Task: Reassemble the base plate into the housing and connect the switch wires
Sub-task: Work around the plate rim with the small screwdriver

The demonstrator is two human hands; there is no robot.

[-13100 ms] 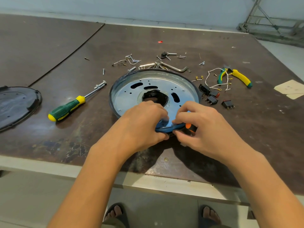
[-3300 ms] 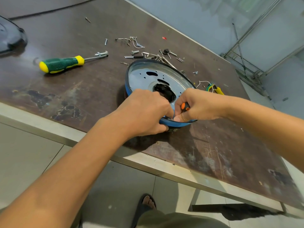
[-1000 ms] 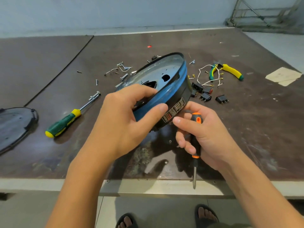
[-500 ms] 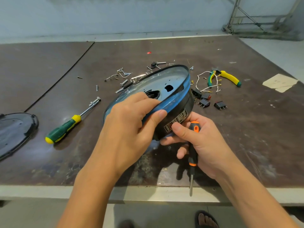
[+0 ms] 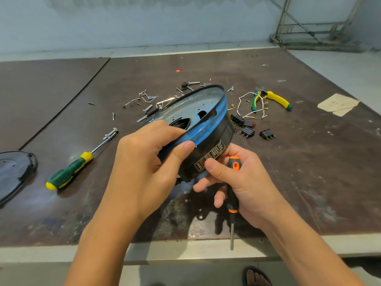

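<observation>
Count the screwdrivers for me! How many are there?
2. The green-and-yellow screwdriver lies on the table at the left. The orange-and-black screwdriver is gripped in the right hand, tip pointing down. The tilted housing could hide more.

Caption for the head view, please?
Left hand grips the tilted housing; right hand, holding a screwdriver, touches its label.

A left hand point(image 5: 142, 168) grips a tilted round housing point(image 5: 208, 145) with a metal base plate point(image 5: 191, 109) inside, above a brown table point(image 5: 309, 172). The right hand point(image 5: 241, 182) holds an orange-and-black screwdriver point(image 5: 232, 195), thumb on the housing's label point(image 5: 210, 157).
</observation>
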